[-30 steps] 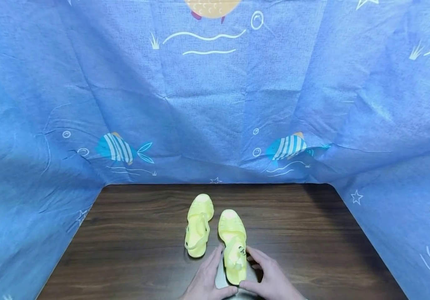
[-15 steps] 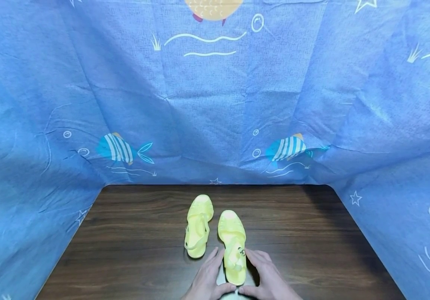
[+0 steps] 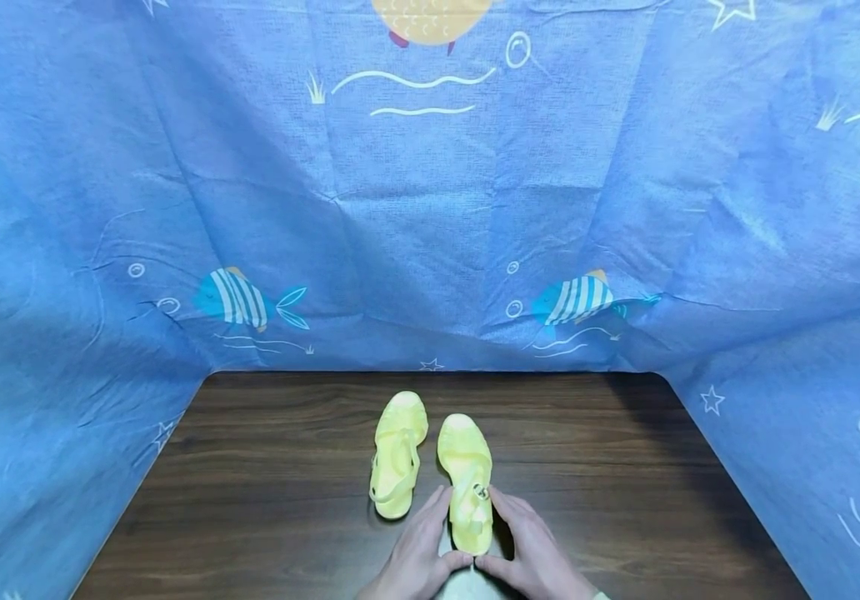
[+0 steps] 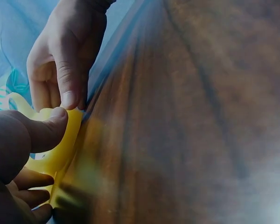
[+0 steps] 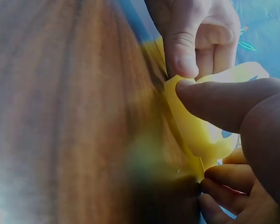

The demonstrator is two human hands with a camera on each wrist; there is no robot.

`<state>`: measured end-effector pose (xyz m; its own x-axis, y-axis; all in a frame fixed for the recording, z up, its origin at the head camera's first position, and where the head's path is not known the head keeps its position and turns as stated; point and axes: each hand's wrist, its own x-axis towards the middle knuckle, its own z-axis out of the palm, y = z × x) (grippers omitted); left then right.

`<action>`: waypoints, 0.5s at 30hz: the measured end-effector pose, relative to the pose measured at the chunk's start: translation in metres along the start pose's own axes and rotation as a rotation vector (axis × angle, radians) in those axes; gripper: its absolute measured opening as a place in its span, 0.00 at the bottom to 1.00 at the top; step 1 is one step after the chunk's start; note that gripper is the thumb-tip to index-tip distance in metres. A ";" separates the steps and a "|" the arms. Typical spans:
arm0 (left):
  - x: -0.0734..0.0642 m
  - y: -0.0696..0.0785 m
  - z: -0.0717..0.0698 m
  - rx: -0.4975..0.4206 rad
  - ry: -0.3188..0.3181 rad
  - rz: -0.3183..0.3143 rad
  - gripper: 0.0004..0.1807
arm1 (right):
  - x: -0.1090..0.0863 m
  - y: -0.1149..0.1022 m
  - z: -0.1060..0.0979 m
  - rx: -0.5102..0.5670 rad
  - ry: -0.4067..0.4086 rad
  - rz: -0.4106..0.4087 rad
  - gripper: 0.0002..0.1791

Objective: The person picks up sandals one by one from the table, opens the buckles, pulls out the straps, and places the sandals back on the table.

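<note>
Two pale yellow strappy sandals lie with toes pointing away. My left hand (image 3: 413, 543) and right hand (image 3: 533, 543) hold the nearer, right-side sandal (image 3: 464, 446) between them, fingers along its sides and thumbs at the back of its heel. A small round buckle (image 3: 481, 492) sits on its strap by my right fingers. In the left wrist view both thumb tips meet at the top of the heel (image 4: 65, 151); the right wrist view shows the same grip round the heel (image 5: 189, 126). The other sandal (image 3: 402, 421) is just left and a little farther off, untouched.
The dark wood-grain table (image 3: 272, 475) carries both sandals. Blue cloth (image 3: 430, 208) printed with fish and stars hangs behind it and on both sides. A bright reflection (image 3: 467, 587) shows on the table between my wrists.
Both hands have moved the right-side sandal slightly away from me, bringing its toe nearer level with the other one. The left-side sandal has stayed put on the table.
</note>
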<state>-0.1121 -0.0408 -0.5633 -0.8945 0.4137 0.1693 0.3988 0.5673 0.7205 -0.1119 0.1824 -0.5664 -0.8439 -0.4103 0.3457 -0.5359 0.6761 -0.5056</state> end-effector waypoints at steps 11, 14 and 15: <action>0.018 0.005 -0.003 0.026 0.003 -0.085 0.50 | 0.021 0.002 -0.001 0.022 -0.037 0.094 0.52; 0.022 0.005 -0.004 0.023 -0.010 -0.109 0.50 | 0.026 0.004 -0.002 0.042 -0.063 0.115 0.52; 0.023 0.005 -0.004 0.022 -0.012 -0.115 0.50 | 0.028 0.005 -0.002 0.043 -0.067 0.118 0.52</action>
<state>-0.1318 -0.0310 -0.5529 -0.9323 0.3531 0.0785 0.2981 0.6270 0.7198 -0.1377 0.1751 -0.5578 -0.9000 -0.3705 0.2297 -0.4327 0.6954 -0.5738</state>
